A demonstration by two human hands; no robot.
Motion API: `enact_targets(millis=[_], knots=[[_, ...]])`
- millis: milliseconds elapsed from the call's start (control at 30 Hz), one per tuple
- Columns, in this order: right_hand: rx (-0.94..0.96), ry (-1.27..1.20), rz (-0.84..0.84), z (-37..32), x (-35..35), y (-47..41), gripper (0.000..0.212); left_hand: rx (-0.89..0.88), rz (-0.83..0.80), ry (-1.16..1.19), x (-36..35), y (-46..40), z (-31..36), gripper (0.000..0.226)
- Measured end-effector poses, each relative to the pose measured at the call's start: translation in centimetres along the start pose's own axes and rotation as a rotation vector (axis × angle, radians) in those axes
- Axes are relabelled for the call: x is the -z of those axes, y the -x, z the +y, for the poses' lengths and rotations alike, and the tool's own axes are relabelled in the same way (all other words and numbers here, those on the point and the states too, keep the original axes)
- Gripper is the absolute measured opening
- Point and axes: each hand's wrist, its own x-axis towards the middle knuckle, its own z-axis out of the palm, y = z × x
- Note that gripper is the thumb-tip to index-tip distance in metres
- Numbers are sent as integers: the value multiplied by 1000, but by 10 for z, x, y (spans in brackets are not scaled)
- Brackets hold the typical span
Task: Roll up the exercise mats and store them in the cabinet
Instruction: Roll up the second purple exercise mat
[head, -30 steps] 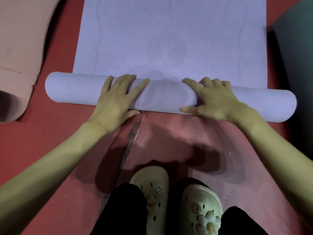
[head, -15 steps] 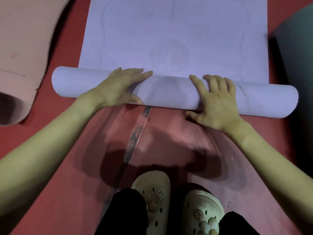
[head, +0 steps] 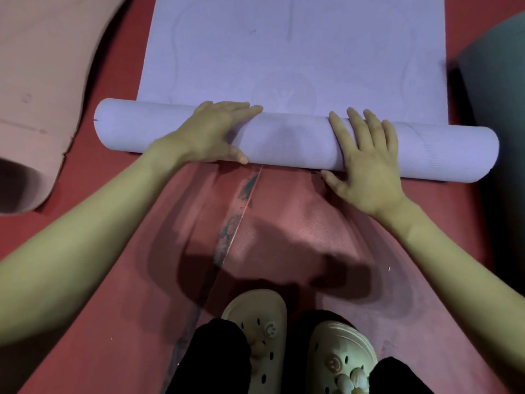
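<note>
Both hands, left hand (head: 210, 132) and right hand (head: 366, 163), fingers straight, pressing half-rolled lilac mat (head: 289, 143); no readable writing.

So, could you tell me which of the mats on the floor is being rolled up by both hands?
The lilac mat in the middle; the pink mat and grey-green mat lie untouched beside it.

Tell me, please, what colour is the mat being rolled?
Pale lilac mat, head view.
</note>
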Motion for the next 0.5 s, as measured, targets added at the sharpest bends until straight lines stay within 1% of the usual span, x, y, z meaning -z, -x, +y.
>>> enact_targets(millis=[100,167,200,267,367,500], knots=[[4,38,-12,3,-2,-2,103,46,-57,-84,2,-1,7,110],[-16,63,-31,6,-1,-13,110,88,-15,-166,-2,-2,14,120],[-19,81,-43,8,1,-19,112,101,26,-194,-5,-2,16,122],[-29,93,-88,9,7,-33,111,94,113,-196,-6,-4,13,117],[-87,76,-203,7,19,-48,102,3,186,-172,0,-9,5,103],[-89,72,-201,2,26,-45,95,-35,256,-170,2,-5,6,93]])
